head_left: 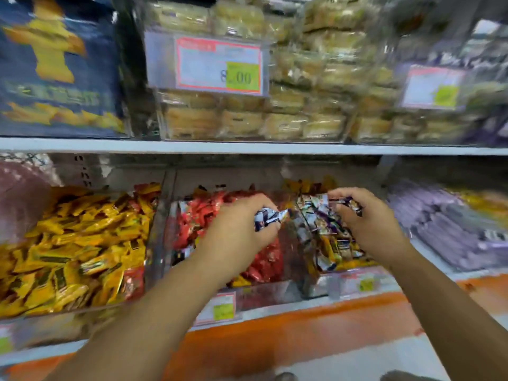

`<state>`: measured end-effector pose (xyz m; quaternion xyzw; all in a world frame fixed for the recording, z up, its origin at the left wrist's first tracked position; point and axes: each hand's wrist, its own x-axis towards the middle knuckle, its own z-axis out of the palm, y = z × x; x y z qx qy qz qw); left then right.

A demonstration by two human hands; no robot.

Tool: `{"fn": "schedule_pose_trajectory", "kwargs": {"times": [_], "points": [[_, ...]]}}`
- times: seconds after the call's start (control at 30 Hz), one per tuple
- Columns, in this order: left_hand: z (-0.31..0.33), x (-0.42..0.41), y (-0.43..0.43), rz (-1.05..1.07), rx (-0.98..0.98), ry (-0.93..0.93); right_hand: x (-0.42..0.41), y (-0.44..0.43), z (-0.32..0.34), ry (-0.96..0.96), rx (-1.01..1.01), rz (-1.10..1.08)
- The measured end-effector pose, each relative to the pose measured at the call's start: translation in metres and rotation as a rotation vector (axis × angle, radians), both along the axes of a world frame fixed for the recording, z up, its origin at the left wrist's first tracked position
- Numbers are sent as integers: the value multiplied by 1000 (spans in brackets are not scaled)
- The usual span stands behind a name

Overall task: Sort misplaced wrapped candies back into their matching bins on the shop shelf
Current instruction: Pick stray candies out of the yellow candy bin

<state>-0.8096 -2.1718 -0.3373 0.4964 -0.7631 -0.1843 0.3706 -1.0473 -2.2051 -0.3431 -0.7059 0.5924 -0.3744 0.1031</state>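
Sorting looks under way but far from finished. At centre frame the left hand (242, 232) pinches a purple-and-white wrapped candy (268, 218) in curled fingers above the red-candy bin (269, 294). That wrapper does not match the red ones below, so it probably belongs in the next bin to the right. At centre right the right hand (365, 221) grips a purple wrapped candy (349, 205) over the purple-candy bin (316, 290), apparently its proper home, though it has not been let go.

Plenty is left, judging by the mix:
- The purple-candy bin holds many yellow candies (332, 248) among the purple-and-white ones.
- The yellow-candy bin (55, 312) at left has red candies (134, 281) at its lower right corner and more along its upper right edge.
- A yellow wrapper (240, 281) shows low in the red-candy bin.

Motion blur hides finer detail, so there may be more strays.
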Motion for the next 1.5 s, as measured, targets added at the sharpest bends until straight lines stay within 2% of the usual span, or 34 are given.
{"fn": "schedule_pose_trajectory", "kwargs": {"times": [0.13,0.27,0.47,0.53,0.67,0.77,0.87,1.17,1.5], "points": [[7,-64,-36,-55,-43,-12,-30,-9,-17,16,-59,-62],[7,-109,-73,-85,-52,-121,-46,-22,-25,-37,-99,-60],[-5,-130,-100,-195,132,-426,-68,-24,-33,-88,118,36],[-3,-128,-99,-241,121,-436,-76,-22,-30,-59,168,20],[5,-104,-88,-237,25,-337,-68,-13,-25,-35,183,-6],[8,-63,-72,-162,-41,-280,-40,-6,-25,-10,231,102],[2,-10,-50,-52,-98,-287,-12,-2,-27,-97,350,177],[-34,114,9,171,13,-362,17,0,-31,-174,328,151],[-39,124,29,183,100,-259,56,1,-25,-79,299,147]]}}
